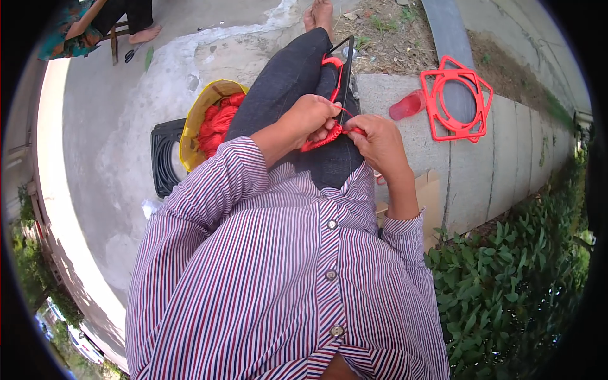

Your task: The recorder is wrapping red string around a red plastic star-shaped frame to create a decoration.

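Observation:
A black frame [349, 63] lies across my lap, its edges partly wrapped in red cord [339, 81]. My left hand [311, 118] is closed on a red-wrapped edge [324, 142] of it, fingers curled underneath. Close beside it, my right hand [378, 140] pinches a red strand between thumb and fingers; a bit of red shows at its fingertips. One strand runs up from between the hands to the wrapped part near my knee. The frame's lower portion is hidden by my hands and legs.
Left of my leg stands a yellow container [188, 142] of red yarn [218, 121], beside stacked black frames [166, 166]. At right are red frames [457, 134], a red translucent cup [407, 106], cardboard [429, 199] and leafy plants [500, 272]. Another person [79, 28] sits at far left.

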Available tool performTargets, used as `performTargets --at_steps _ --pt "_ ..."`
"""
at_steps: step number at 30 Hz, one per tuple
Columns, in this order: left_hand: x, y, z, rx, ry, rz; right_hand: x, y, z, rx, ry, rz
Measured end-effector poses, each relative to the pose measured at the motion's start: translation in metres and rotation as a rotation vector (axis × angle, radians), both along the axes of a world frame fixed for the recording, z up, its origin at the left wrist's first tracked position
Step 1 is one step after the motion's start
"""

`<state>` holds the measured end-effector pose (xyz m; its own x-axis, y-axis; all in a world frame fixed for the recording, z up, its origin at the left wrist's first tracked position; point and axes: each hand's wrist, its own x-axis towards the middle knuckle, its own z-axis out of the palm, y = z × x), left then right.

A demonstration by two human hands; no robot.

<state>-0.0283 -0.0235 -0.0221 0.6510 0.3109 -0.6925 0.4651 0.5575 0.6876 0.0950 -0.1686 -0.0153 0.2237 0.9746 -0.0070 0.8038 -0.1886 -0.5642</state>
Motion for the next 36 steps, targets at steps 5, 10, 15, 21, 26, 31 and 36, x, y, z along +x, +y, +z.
performTargets --at_steps 5,10,15,21,26,31,36 --pt "-0.004 0.016 0.010 0.114 0.178 -0.177 -0.023 0.019 -0.025 0.201 0.761 -0.408" --pt "-0.016 0.016 0.025 0.581 0.063 -0.130 -0.031 0.020 -0.007 0.446 0.486 -0.285" --pt "-0.020 0.023 0.029 -0.158 -0.108 0.108 -0.038 0.023 0.003 0.462 0.181 -0.147" --pt "-0.020 0.014 0.030 -0.412 -0.230 0.022 -0.030 0.010 -0.004 0.512 1.103 -0.469" --pt "-0.017 -0.003 0.002 -0.255 -0.182 0.154 -0.010 -0.018 0.008 0.765 1.779 -0.401" --pt "-0.012 0.000 0.001 -0.261 -0.014 0.010 0.000 -0.059 0.033 0.726 1.920 -0.232" --pt "-0.016 0.004 -0.025 -0.376 -0.092 -0.216 -0.036 -0.105 0.054 0.597 1.668 -0.240"
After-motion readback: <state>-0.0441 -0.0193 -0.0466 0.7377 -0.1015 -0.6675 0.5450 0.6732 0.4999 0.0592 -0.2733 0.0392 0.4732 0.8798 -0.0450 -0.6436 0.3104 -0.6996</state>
